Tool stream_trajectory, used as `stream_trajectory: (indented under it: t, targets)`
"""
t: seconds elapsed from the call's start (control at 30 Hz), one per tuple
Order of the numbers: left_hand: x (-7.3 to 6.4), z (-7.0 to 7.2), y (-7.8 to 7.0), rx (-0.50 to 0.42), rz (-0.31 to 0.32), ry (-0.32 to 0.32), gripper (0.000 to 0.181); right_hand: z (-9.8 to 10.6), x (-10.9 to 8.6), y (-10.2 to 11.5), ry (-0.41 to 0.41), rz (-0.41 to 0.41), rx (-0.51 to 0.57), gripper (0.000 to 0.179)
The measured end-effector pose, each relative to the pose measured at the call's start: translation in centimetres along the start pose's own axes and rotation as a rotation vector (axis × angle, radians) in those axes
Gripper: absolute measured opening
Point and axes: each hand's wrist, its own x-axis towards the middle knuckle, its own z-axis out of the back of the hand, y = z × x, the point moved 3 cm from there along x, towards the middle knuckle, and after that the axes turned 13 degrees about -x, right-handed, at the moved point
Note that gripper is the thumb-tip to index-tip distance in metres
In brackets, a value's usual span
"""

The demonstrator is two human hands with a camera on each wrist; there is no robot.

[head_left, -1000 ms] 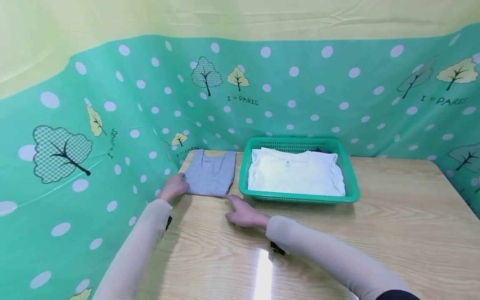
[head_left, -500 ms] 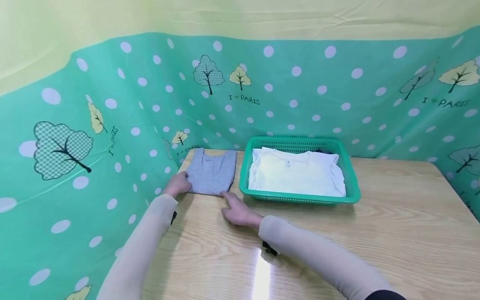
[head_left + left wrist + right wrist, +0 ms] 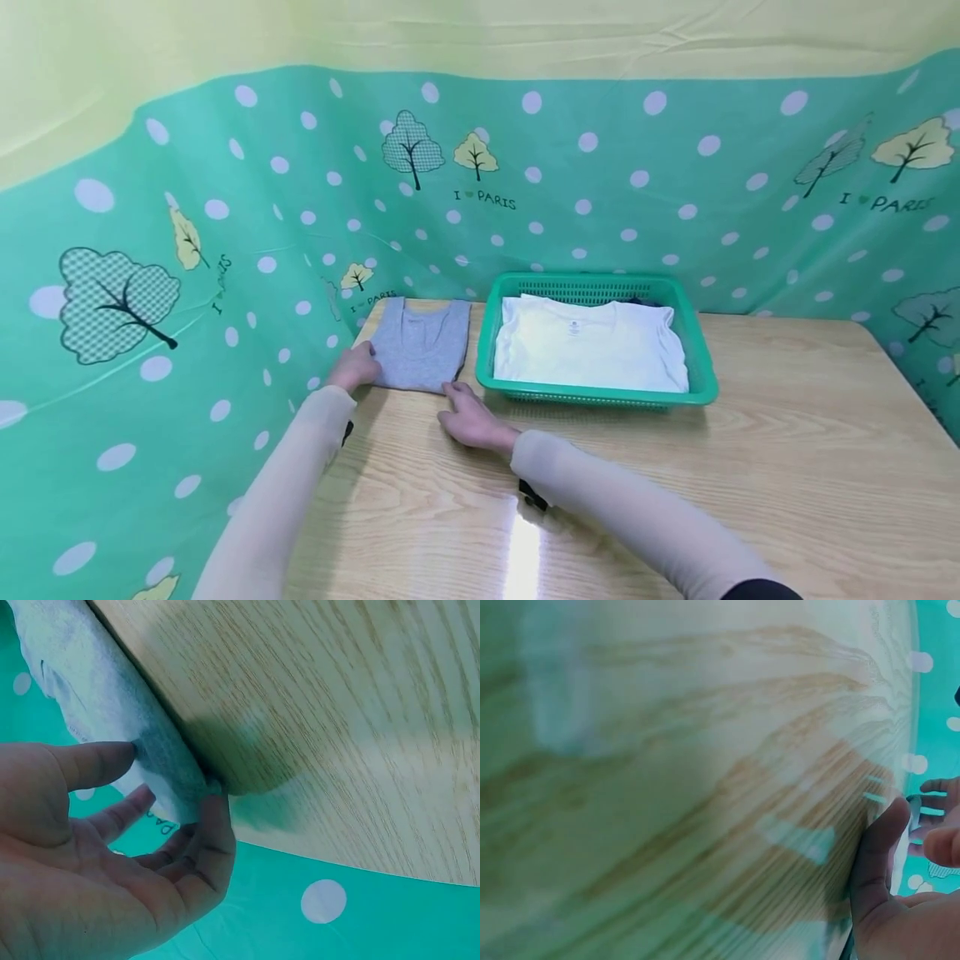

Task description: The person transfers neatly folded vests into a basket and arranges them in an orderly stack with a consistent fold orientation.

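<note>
A folded gray tank top (image 3: 420, 354) lies flat at the far left of the table, its neckline facing the curtain. My left hand (image 3: 356, 367) is at its near left corner. In the left wrist view, the thumb touches the gray fabric (image 3: 97, 682) and the other fingers (image 3: 214, 832) curl about the corner. My right hand (image 3: 472, 419) reaches to the near right corner, touching it with extended fingertips while the thumb stays apart. In the right wrist view the right hand (image 3: 900, 915) shows at the lower right; its contact with the cloth is hidden.
A green plastic basket (image 3: 600, 395) stands to the right of the tank top, with a folded white shirt (image 3: 588, 346) and something dark inside. Green dotted curtain (image 3: 600, 167) borders the wooden table (image 3: 810, 442) behind and at the left.
My right hand has shifted slightly left along the near edge of the tank top. My left hand has moved slightly right and changed its hold at the corner. The basket stays put.
</note>
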Motion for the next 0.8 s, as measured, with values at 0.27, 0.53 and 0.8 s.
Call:
stream_trajectory:
  t: [0.27, 0.53, 0.8]
  targets:
    - [-0.3, -0.2, 0.4, 0.012, -0.013, -0.014, 0.048, 0.0, -0.3, 0.1, 0.001, -0.018, 0.038, 0.061]
    - [-0.9, 0.0, 0.4, -0.006, -0.034, -0.019, 0.046, 0.0, -0.1, 0.5, -0.012, -0.069, 0.090, 0.064]
    - [-1.0, -0.2, 0.6, -0.009, -0.021, -0.017, 0.046, 0.2, -0.5, 0.8, 0.007, -0.100, 0.121, 0.064]
